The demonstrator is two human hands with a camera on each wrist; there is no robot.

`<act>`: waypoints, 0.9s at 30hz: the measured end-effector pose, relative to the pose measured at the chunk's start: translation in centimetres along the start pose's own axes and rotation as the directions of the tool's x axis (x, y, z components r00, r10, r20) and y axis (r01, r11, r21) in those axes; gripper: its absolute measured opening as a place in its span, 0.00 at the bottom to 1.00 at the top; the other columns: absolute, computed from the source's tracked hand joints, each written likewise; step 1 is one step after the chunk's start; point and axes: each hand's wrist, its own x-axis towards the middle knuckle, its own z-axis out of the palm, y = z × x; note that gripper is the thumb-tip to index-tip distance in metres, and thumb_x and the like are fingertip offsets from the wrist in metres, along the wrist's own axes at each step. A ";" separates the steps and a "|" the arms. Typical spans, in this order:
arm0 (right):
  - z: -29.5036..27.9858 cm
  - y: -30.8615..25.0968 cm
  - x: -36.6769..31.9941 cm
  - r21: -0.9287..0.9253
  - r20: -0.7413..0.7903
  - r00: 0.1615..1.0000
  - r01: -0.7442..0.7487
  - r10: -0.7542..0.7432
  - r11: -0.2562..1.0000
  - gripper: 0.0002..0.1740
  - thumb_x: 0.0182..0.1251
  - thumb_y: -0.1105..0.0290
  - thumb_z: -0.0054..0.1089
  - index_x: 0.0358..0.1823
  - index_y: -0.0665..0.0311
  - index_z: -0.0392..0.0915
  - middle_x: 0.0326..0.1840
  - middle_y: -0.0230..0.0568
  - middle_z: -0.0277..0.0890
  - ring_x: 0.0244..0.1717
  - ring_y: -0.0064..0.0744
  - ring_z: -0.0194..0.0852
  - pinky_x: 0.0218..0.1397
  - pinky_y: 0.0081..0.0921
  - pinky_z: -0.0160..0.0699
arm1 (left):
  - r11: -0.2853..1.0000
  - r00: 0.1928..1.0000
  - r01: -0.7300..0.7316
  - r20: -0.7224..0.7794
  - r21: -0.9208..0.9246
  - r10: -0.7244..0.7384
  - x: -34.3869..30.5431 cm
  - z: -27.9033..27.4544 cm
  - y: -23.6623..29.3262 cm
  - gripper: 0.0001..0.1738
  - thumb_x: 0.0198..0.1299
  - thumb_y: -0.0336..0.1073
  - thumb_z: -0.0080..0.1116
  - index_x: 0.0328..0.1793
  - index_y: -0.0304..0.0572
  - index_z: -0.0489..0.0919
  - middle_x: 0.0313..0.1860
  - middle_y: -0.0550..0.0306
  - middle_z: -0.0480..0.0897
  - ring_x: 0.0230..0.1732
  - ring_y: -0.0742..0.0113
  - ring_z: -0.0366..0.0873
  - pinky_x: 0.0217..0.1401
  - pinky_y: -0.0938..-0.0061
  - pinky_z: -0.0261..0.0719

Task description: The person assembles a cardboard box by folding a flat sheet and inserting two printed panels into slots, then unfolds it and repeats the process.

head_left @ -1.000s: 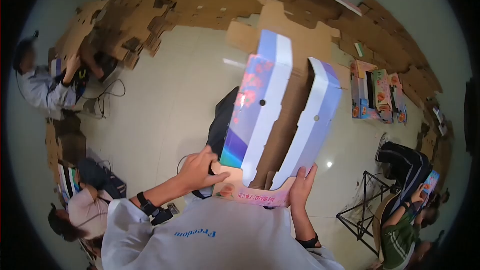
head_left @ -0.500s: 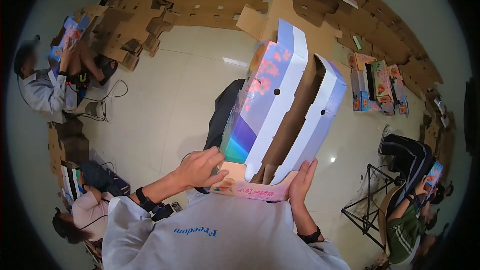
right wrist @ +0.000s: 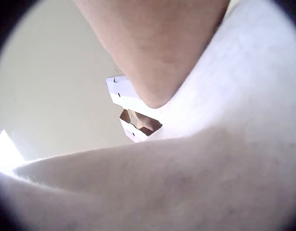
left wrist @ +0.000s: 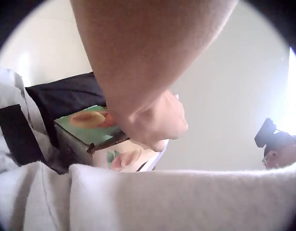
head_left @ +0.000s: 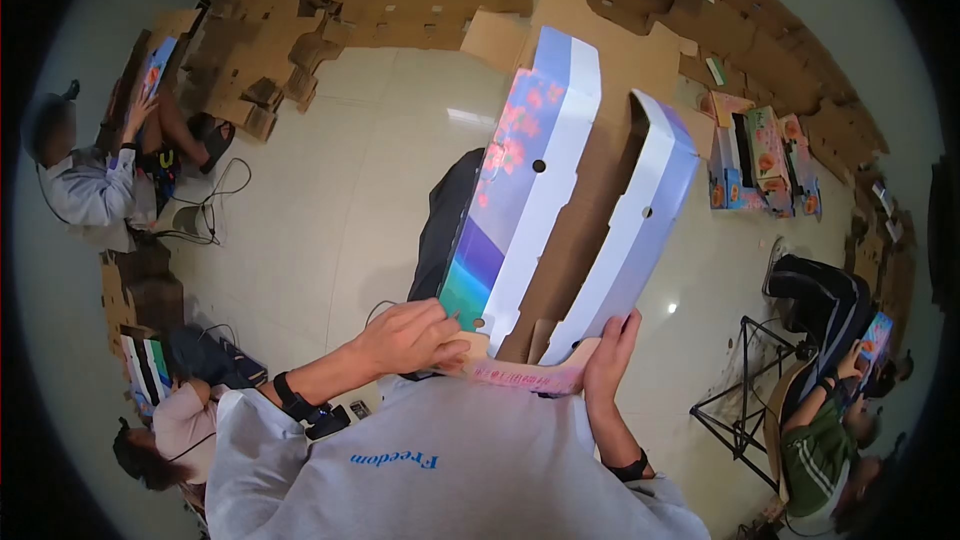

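A printed cardboard box (head_left: 505, 225) lies lengthwise before the person, its long white-edged top panels parted over a brown inside. At its near left corner the left hand (head_left: 410, 337) grips the low pink end panel (head_left: 525, 374), fingers curled and thumb over the edge. The right hand (head_left: 610, 355) presses the near right corner with fairly straight fingers along the outside. In the left wrist view, the left hand (left wrist: 155, 120) bends over the box's peach-printed corner (left wrist: 124, 159). The forearm hides the right hand in the right wrist view, where part of the box (right wrist: 120, 98) shows beyond.
Flat brown cardboard sheets (head_left: 400, 0) cover the floor at the back. Several printed boxes (head_left: 765, 160) stand at the right, near a black folding frame (head_left: 745, 400). Other people sit at the left and right; one at the left (head_left: 90, 180) handles a printed carton.
The near end panel tilts, its lettering now foreshortened, and the left hand has curled more closely over the left corner. The box shifted right, then slightly back left. The right hand stays at its corner.
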 end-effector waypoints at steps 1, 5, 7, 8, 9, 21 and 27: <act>0.1 0.0 -0.2 0.003 -0.001 1.000 0.001 -0.001 1.000 0.20 0.90 0.64 0.40 0.72 0.70 0.64 0.64 0.49 0.75 0.66 0.38 0.72 0.75 0.35 0.66 | 0.999 1.000 0.015 0.007 0.049 -0.016 0.1 -0.2 0.0 0.18 0.64 0.43 0.73 0.45 0.35 0.82 0.32 0.57 0.73 0.29 0.61 0.78 0.28 0.69 0.79; 0.3 0.3 -0.1 0.003 -0.014 1.000 0.002 -0.002 1.000 0.20 0.89 0.65 0.40 0.72 0.70 0.65 0.64 0.49 0.74 0.66 0.38 0.72 0.75 0.35 0.65 | 0.984 0.999 0.028 -0.030 0.178 -0.023 1.3 -0.6 0.5 0.18 0.62 0.41 0.74 0.45 0.36 0.79 0.30 0.56 0.73 0.27 0.60 0.76 0.26 0.69 0.75; 0.4 -0.1 0.1 -0.023 -0.028 0.999 -0.017 0.016 1.000 0.20 0.89 0.66 0.40 0.72 0.70 0.65 0.65 0.48 0.74 0.67 0.38 0.71 0.75 0.35 0.65 | 0.982 0.998 0.000 -0.060 0.191 0.012 1.4 -0.5 0.5 0.18 0.61 0.39 0.75 0.46 0.37 0.78 0.28 0.56 0.72 0.25 0.59 0.75 0.25 0.68 0.74; 0.3 -0.1 0.3 -0.021 -0.017 1.000 -0.018 0.018 1.000 0.20 0.89 0.66 0.40 0.72 0.70 0.65 0.65 0.48 0.74 0.67 0.38 0.71 0.75 0.35 0.64 | 0.980 0.997 -0.018 -0.068 0.198 0.032 1.2 -0.6 0.7 0.16 0.61 0.38 0.74 0.44 0.37 0.78 0.28 0.56 0.72 0.25 0.59 0.74 0.25 0.68 0.73; 0.2 -0.1 0.3 -0.018 -0.007 1.000 -0.021 0.021 1.000 0.20 0.89 0.67 0.40 0.72 0.70 0.65 0.65 0.48 0.74 0.67 0.38 0.71 0.76 0.35 0.64 | 0.978 0.996 -0.037 -0.073 0.206 0.053 1.1 -0.7 0.8 0.15 0.61 0.37 0.73 0.43 0.37 0.78 0.28 0.56 0.72 0.24 0.59 0.74 0.24 0.68 0.73; 0.2 1.4 0.4 -0.018 -0.033 0.999 -0.020 0.019 1.000 0.20 0.86 0.69 0.42 0.72 0.70 0.64 0.65 0.50 0.73 0.68 0.39 0.70 0.77 0.35 0.63 | 0.956 0.959 0.284 0.004 0.068 -0.285 0.7 1.1 0.2 0.11 0.62 0.33 0.70 0.39 0.41 0.76 0.30 0.59 0.73 0.28 0.61 0.79 0.31 0.66 0.80; -0.3 1.5 0.8 -0.072 0.057 0.998 0.037 -0.033 0.997 0.24 0.86 0.65 0.45 0.74 0.72 0.61 0.68 0.55 0.70 0.70 0.44 0.68 0.78 0.40 0.63 | 0.877 0.904 0.419 -0.021 0.236 -0.427 1.5 -0.1 1.0 0.18 0.60 0.36 0.69 0.57 0.48 0.83 0.45 0.52 0.77 0.48 0.58 0.81 0.49 0.59 0.82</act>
